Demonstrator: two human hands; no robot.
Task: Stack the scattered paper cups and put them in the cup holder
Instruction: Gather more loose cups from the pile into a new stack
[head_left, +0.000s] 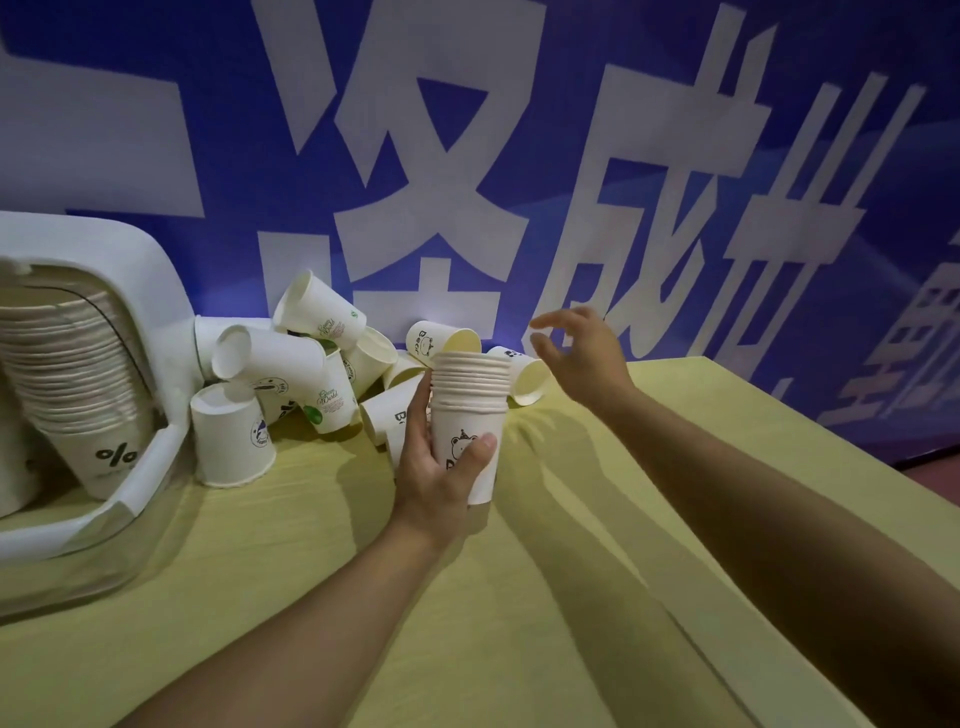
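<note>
My left hand (436, 467) grips an upright stack of white paper cups (470, 410) with a bear print, held above the yellow table. My right hand (576, 353) hovers just right of the stack's rim, fingers spread and holding nothing, above a cup lying on its side (527, 382). A heap of scattered white cups (301, 374) lies against the blue wall, and another bear cup (441, 340) lies on its side behind the stack. The white cup holder (140, 306) at the left holds a long leaning stack of cups (72, 384).
The table under a yellow cloth (467, 623) runs to an edge at the right (852, 431). A blue banner wall with large white characters (467, 156) stands right behind the cups. One upside-down cup (231, 439) stands beside the holder.
</note>
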